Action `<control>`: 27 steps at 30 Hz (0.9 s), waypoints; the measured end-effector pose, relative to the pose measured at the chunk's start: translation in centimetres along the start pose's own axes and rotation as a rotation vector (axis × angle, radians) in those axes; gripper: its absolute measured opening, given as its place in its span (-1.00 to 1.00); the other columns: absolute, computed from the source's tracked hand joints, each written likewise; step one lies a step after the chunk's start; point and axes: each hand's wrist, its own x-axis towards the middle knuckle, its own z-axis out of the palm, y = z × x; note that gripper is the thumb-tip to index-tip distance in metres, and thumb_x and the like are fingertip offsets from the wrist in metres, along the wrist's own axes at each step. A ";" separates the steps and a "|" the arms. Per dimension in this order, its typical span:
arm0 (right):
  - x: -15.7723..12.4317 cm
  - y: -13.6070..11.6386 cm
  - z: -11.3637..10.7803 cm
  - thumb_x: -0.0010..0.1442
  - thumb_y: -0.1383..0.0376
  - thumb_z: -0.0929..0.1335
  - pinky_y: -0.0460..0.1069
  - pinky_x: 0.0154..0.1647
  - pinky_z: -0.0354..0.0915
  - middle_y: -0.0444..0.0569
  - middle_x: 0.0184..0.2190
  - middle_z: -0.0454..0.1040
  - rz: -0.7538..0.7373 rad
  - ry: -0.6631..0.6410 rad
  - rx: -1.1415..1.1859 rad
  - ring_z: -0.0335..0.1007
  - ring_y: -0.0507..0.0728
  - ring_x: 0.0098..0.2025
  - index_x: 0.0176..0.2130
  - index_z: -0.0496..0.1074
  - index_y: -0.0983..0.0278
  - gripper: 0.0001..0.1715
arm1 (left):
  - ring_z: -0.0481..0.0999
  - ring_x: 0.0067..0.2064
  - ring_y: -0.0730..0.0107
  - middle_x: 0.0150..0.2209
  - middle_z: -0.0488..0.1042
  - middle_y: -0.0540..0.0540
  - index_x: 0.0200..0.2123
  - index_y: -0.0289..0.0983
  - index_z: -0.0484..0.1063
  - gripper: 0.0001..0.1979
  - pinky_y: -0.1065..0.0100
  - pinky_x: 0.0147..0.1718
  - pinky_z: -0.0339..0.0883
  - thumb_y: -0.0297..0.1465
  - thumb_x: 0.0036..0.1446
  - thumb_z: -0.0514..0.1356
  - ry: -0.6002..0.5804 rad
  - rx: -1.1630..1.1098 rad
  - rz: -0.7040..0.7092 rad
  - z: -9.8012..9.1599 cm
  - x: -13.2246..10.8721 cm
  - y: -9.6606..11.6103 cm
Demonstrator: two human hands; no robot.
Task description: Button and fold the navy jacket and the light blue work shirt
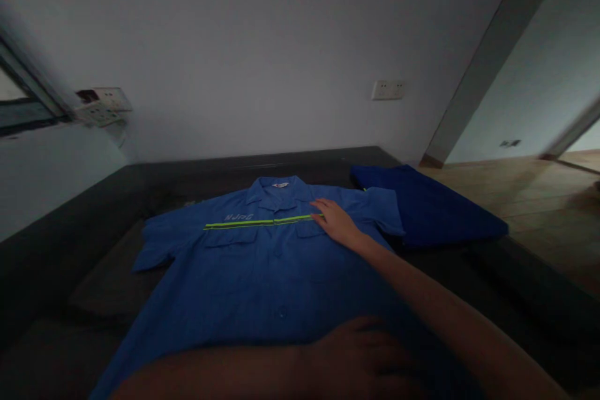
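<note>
Shirt point(244, 269) laid flat, right hand point(338, 223) on chest, left hand point(365, 356) at hem

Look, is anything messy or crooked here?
Nothing is spilled or torn. The blue shirt lies flat, front up, with the right hand on its chest and the left hand near its hem. Only the dark blue cloth beside it seems to poke past the edge of the dark surface.
</note>
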 end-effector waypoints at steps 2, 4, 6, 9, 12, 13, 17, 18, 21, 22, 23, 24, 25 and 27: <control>1.8 -2.4 1.2 0.31 0.18 0.21 0.17 0.19 0.13 0.14 0.11 0.35 -0.056 -0.026 0.046 0.22 0.24 0.17 0.12 0.33 0.33 -0.53 | 0.38 0.11 0.39 0.11 0.40 -0.01 0.10 -0.15 0.30 -0.63 0.32 0.16 0.21 -0.27 0.31 -0.09 0.060 -0.129 -0.121 -2.4 -0.9 -1.1; 3.6 -4.9 2.7 0.30 0.18 0.23 0.14 0.20 0.11 0.16 0.11 0.35 -0.097 -0.047 0.098 0.20 0.25 0.18 0.13 0.31 0.39 -0.50 | 0.46 0.00 0.40 -0.01 0.49 -0.07 0.03 -0.22 0.33 -0.68 0.39 -0.01 0.35 -0.37 0.28 -0.06 0.202 -0.200 -0.346 -5.2 -3.2 -3.3; 5.4 -7.5 4.6 0.30 0.20 0.22 0.10 0.20 0.09 0.18 0.11 0.34 -0.142 -0.062 0.153 0.18 0.24 0.19 0.13 0.29 0.45 -0.49 | 0.49 -0.07 0.34 -0.09 0.52 -0.09 -0.06 -0.26 0.37 -0.75 0.31 -0.03 0.36 -0.42 0.27 -0.03 0.362 -0.112 -0.654 -7.9 -7.2 -6.6; 8.0 -11.9 7.5 0.29 0.17 0.24 0.09 0.20 0.09 0.21 0.14 0.30 -0.172 -0.083 0.218 0.16 0.25 0.20 0.17 0.22 0.46 -0.43 | 0.46 -0.02 0.31 -0.03 0.49 -0.16 -0.02 -0.34 0.35 -0.72 0.29 0.04 0.29 -0.43 0.23 0.01 0.393 0.084 -1.111 -11.1 -16.2 -11.9; 10.5 -16.2 10.4 0.21 0.04 0.30 0.16 0.23 0.05 0.28 0.22 0.19 -0.154 -0.145 0.246 0.08 0.31 0.25 0.24 0.11 0.45 -0.22 | 0.40 0.09 0.27 0.04 0.45 -0.16 0.05 -0.33 0.32 -0.64 0.33 0.09 0.22 -0.45 0.18 0.04 0.197 0.251 -1.662 -13.0 -25.9 -15.0; 11.3 -17.3 11.2 0.20 0.01 0.31 0.18 0.25 0.00 0.31 0.25 0.13 -0.153 -0.173 0.250 0.03 0.33 0.28 0.25 0.06 0.48 -0.15 | 0.40 0.09 0.17 0.03 0.44 -0.25 0.03 -0.40 0.34 -0.63 0.26 0.09 0.22 -0.46 0.15 0.06 0.177 0.268 -1.748 -13.2 -28.6 -15.5; 13.9 -20.0 14.0 0.14 -0.11 0.30 0.22 0.30 -0.16 0.42 0.29 -0.03 -0.127 -0.258 0.248 -0.18 0.36 0.35 0.27 -0.04 0.60 0.06 | 0.45 0.04 -0.03 -0.03 0.47 -0.41 -0.06 -0.47 0.41 -0.65 0.18 -0.05 0.33 -0.39 0.14 0.08 0.121 0.281 -2.016 -12.8 -35.2 -15.6; 14.3 -20.2 14.5 0.11 -0.14 0.31 0.24 0.30 -0.19 0.43 0.30 -0.05 -0.119 -0.271 0.244 -0.21 0.37 0.35 0.28 -0.05 0.60 0.12 | 0.47 0.02 -0.06 -0.05 0.48 -0.43 -0.08 -0.47 0.42 -0.65 0.17 -0.09 0.36 -0.36 0.14 0.08 0.113 0.275 -2.066 -12.5 -36.0 -15.7; 15.4 -20.1 15.7 -0.04 -0.23 0.35 0.27 0.31 -0.28 0.44 0.31 -0.12 -0.109 -0.299 0.219 -0.28 0.39 0.36 0.29 -0.07 0.58 0.29 | 0.48 0.00 -0.14 -0.06 0.48 -0.47 -0.13 -0.45 0.46 -0.62 0.14 -0.17 0.39 -0.26 0.13 0.10 0.105 0.239 -2.181 -12.0 -37.5 -16.9; 15.6 -20.1 16.0 -0.08 -0.26 0.35 0.28 0.31 -0.31 0.44 0.32 -0.14 -0.106 -0.310 0.205 -0.30 0.39 0.37 0.29 -0.08 0.58 0.33 | 0.48 -0.01 -0.15 -0.07 0.49 -0.46 -0.16 -0.45 0.47 -0.61 0.15 -0.19 0.40 -0.24 0.13 0.12 0.107 0.217 -2.208 -12.0 -37.9 -17.5; 15.9 -20.1 16.2 -0.11 -0.28 0.35 0.27 0.31 -0.33 0.44 0.32 -0.15 -0.103 -0.323 0.191 -0.32 0.39 0.37 0.30 -0.09 0.60 0.37 | 0.49 -0.02 -0.14 -0.10 0.51 -0.45 -0.19 -0.44 0.48 -0.62 0.17 -0.21 0.41 -0.22 0.12 0.13 0.111 0.188 -2.230 -12.0 -38.2 -18.2; 16.1 -20.1 16.3 -0.12 -0.30 0.34 0.26 0.32 -0.35 0.44 0.32 -0.17 -0.103 -0.335 0.177 -0.33 0.39 0.37 0.30 -0.09 0.62 0.40 | 0.51 -0.05 -0.12 -0.15 0.52 -0.43 -0.22 -0.44 0.49 -0.63 0.20 -0.24 0.42 -0.21 0.12 0.14 0.117 0.155 -2.247 -12.1 -38.4 -18.9; 16.2 -20.3 16.5 -0.12 -0.31 0.32 0.26 0.32 -0.37 0.43 0.32 -0.18 -0.106 -0.343 0.164 -0.34 0.38 0.37 0.30 -0.10 0.63 0.41 | 0.53 -0.09 -0.09 -0.19 0.54 -0.42 -0.25 -0.43 0.50 -0.63 0.23 -0.29 0.43 -0.20 0.12 0.14 0.127 0.120 -2.261 -12.3 -38.6 -19.6; 16.4 -20.6 16.6 -0.07 -0.33 0.27 0.25 0.32 -0.41 0.43 0.33 -0.19 -0.124 -0.336 0.137 -0.37 0.37 0.38 0.30 -0.12 0.65 0.40 | 0.57 -0.19 -0.03 -0.26 0.56 -0.38 -0.30 -0.42 0.50 -0.64 0.27 -0.38 0.43 -0.19 0.12 0.15 0.154 0.053 -2.280 -12.5 -38.9 -20.6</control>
